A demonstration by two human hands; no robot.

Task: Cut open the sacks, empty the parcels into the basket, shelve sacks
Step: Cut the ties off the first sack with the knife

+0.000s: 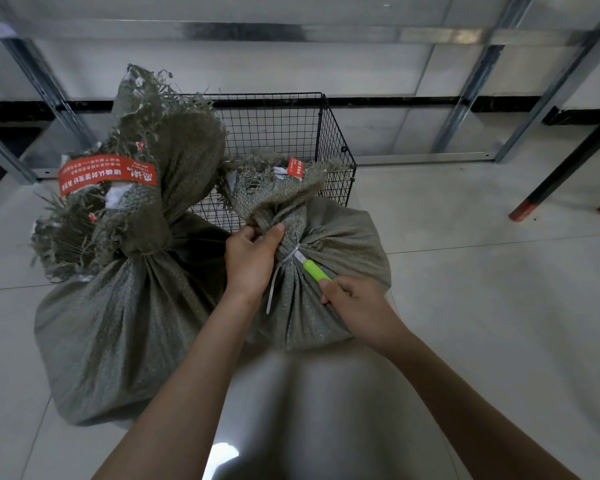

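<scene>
Two grey-green woven sacks sit on the pale tiled floor in the middle of the frame, both tied at the neck. The larger sack fills the left-centre, its frayed top flopped over and wrapped with a red printed tape band. The smaller sack stands just right of it, at the frame's centre, touching the front of a black wire basket that stands behind both sacks.

The left hand grips the smaller sack's bunched neck just above the tie, fingers and thumb curled round the fabric. A pale zip tie cinches that neck, its loose tail hanging down the sack's front. The right hand is closed round a cutter with a lime-green handle, whose tip meets the zip tie (the blade itself is too small to make out).

Metal shelf uprights run along the upper edge and right of the frame, against a grey wall, and a dark table leg with a red foot slants in at the right.
</scene>
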